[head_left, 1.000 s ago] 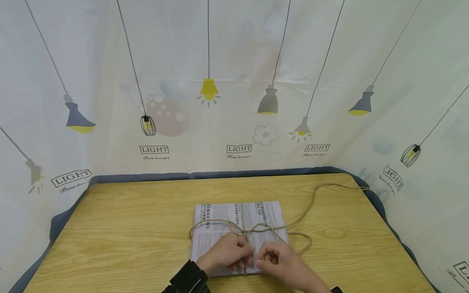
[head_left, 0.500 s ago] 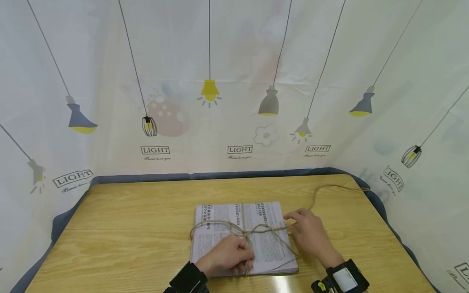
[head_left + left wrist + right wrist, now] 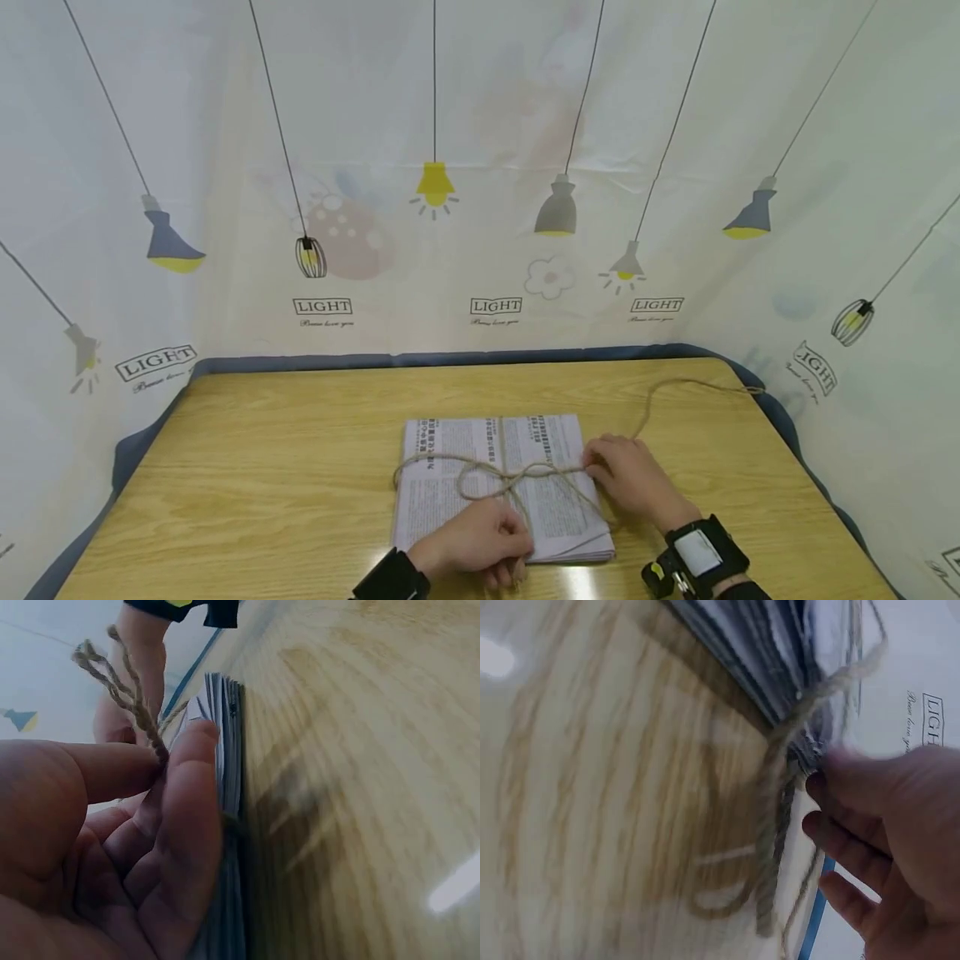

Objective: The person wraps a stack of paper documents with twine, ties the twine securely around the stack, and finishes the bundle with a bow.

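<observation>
A stack of folded newspapers [image 3: 429, 505] lies on the table, bound crosswise with twine [image 3: 450, 456] that crosses near the middle of its top, where a loose loop shows. At the near edge of the stack, my left hand [image 3: 487, 537] pinches twine; in the left wrist view a doubled strand of twine [image 3: 139, 712] rises from between thumb and forefinger. My right hand [image 3: 633, 477] is at the stack's right edge, fingertips pinching the twine there. Beside those fingers in the right wrist view, a strand of twine [image 3: 795, 716] passes over the newspaper edges and its end hangs down.
The wooden table [image 3: 285, 467] runs around the stack on all sides. From the right hand, a long tail of twine [image 3: 693, 382] trails to the far right edge. A white curtain [image 3: 375, 250] printed with lamps hangs behind and at both sides.
My right hand has gone from the near part of the stack to its right edge and the twine there. My left hand has drawn slightly nearer, and the loop at the crossing shows wider.
</observation>
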A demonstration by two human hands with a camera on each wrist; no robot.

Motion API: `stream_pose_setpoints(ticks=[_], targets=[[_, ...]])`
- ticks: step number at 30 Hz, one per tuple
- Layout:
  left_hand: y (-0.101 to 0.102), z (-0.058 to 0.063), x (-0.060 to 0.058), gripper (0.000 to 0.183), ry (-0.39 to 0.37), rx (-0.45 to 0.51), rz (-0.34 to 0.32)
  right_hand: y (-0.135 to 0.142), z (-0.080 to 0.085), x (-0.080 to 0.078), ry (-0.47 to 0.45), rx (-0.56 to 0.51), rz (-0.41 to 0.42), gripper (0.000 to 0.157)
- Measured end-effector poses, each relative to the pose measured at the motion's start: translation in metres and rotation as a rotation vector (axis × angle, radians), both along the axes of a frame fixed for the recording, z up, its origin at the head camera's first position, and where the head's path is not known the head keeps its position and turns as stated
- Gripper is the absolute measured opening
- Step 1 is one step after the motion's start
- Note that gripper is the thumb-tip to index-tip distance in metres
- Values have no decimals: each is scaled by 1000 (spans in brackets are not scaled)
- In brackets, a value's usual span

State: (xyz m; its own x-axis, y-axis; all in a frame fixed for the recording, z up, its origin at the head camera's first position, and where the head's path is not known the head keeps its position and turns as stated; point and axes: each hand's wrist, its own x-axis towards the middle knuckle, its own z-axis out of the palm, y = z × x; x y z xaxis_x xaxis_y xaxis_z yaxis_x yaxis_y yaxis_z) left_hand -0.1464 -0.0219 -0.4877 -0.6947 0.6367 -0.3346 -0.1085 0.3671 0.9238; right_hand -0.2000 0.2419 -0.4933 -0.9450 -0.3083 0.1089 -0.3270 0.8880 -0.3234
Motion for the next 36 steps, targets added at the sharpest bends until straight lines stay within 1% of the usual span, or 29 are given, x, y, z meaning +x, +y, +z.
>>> stream_pose_setpoints(ticks=[2, 5, 8, 10, 12, 15, 17, 20, 23, 28, 30, 32, 34, 36], targets=[[1, -2, 3, 25, 4, 11, -27, 0, 1, -2, -17, -21, -12, 11], [1, -2, 6, 25, 3, 25, -56, -1, 3, -7, -16, -74, -24, 8], [1, -2, 9, 26, 29, 19, -86, -1, 4, -13, -18, -121, -23, 7], [0, -1, 10, 25, 54, 7, -125, -1, 3, -16, -10, -136, -14, 6], [-1, 0, 12, 24, 96, -10, -183, 0, 1, -19, -16, -139, -12, 5], [-2, 2, 13, 24, 125, -18, -270, 1, -2, -22, -26, -137, -14, 4], [-1, 3, 13, 24, 136, -20, -294, 0, -4, -24, -34, -133, -25, 4], [-1, 2, 14, 24, 133, -20, -287, -1, -4, -27, -44, -134, -27, 4], [-1, 1, 14, 22, 160, -30, -265, -4, -4, -31, -46, -139, -24, 7], [-4, 0, 12, 23, 178, -52, -232, -9, -4, -39, -25, -135, 36, 34], [-6, 0, 12, 24, 169, -62, -206, -10, -4, -42, -27, -128, 69, 41], [-9, 1, 10, 24, 177, -73, -176, -11, -4, -44, -46, -130, 84, 42], [-13, 1, 7, 25, 200, -86, -145, -11, -4, -44, -72, -136, 79, 40], [-17, 2, 4, 26, 205, -100, -117, -10, -2, -44, -82, -128, 66, 37]])
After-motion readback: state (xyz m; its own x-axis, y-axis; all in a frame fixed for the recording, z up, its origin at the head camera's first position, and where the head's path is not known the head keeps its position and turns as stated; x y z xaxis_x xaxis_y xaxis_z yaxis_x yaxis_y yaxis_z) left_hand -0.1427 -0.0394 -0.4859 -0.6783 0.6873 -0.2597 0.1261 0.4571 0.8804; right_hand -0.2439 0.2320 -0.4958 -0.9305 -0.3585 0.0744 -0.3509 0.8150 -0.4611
